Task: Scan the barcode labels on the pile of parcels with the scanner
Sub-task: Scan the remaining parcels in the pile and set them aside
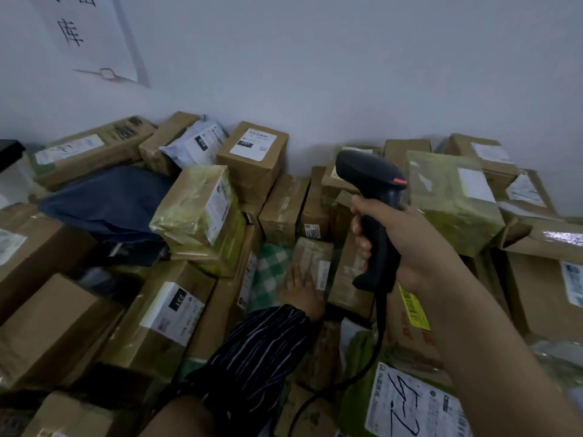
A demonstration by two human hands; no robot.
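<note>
My right hand (410,244) grips the handle of a black barcode scanner (366,171), held upright above the pile with its head pointing left and away from me. Its cable (362,367) hangs down toward me. My left hand (301,294), wearing a dark striped sleeve, lies flat with fingers spread against a small brown taped parcel (312,253) low in the middle of the pile. That parcel has a white label (323,272) on its right side. The scanner is above and right of this parcel, not touching it.
Cardboard parcels are heaped against a pale wall. Among them are a yellow-taped box (195,206), a labelled box (252,152), a dark blue bag (104,203), a green checked bag (268,279) and a green-taped box (451,197). A paper sign (88,36) hangs upper left.
</note>
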